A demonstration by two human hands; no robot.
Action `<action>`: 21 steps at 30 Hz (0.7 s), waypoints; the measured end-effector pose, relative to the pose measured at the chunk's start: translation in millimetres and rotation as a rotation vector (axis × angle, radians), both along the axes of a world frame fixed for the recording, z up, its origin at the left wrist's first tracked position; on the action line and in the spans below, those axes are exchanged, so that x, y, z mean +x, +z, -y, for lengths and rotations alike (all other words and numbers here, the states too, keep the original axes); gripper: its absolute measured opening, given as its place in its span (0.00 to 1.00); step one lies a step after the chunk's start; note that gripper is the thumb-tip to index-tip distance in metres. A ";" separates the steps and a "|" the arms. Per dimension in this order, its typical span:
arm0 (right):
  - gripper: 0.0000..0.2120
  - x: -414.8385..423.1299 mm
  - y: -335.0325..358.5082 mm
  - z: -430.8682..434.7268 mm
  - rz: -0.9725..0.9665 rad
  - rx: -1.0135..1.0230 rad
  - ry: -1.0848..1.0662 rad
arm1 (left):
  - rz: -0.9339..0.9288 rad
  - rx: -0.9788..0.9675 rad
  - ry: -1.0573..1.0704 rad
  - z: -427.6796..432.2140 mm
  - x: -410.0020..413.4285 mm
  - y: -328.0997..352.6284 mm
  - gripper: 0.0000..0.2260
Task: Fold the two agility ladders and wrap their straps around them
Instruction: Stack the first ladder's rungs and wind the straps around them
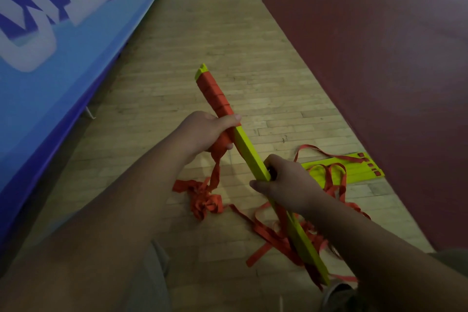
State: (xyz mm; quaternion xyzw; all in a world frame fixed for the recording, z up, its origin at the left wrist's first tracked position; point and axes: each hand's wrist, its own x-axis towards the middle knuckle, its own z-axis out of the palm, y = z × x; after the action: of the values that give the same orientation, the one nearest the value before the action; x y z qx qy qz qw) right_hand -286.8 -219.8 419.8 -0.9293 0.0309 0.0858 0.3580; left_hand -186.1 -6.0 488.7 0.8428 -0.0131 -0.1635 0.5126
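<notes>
A stack of yellow-green ladder rungs [249,151] is held up at a slant over the wooden floor. Red strap [215,94] is wound in tight turns round its far end. My left hand [205,132] grips the bundle just below those turns, with strap under the fingers. My right hand [281,182] grips the bundle lower down. Loose red strap [205,200] hangs from my left hand and piles on the floor. A second ladder [354,168] lies flat on the floor to the right, its rungs stacked and its red strap loose around it.
A blue padded barrier [63,66] with white lettering runs along the left. A dark red court surface [379,58] fills the right side. More tangled red strap [273,235] lies under my right forearm. Light wooden floor [202,33] stretches ahead.
</notes>
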 end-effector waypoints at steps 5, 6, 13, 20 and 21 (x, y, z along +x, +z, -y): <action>0.15 -0.2 13.6 8.2 -0.203 0.327 0.041 | -0.017 -0.175 -0.004 -7.5 8.6 2.8 0.16; 0.15 -0.8 15.6 9.8 -0.228 0.374 0.039 | -0.027 -0.216 -0.004 -8.7 9.7 4.3 0.15; 0.10 2.6 14.0 13.9 -0.265 0.600 0.047 | 0.025 -0.227 -0.052 -18.0 16.7 4.3 0.11; 0.19 2.1 3.1 11.4 -0.147 0.507 -0.024 | -0.014 -0.175 -0.068 -21.3 14.7 -1.9 0.15; 0.20 2.4 2.3 11.5 -0.137 0.495 -0.041 | -0.029 -0.164 -0.064 -21.1 14.0 -3.3 0.16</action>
State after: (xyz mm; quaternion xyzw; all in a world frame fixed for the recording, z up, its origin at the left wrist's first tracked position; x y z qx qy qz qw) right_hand -284.4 -231.3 422.1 -0.8045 0.0520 0.1464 0.5733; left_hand -172.0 15.1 485.4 0.7947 -0.0460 -0.1906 0.5745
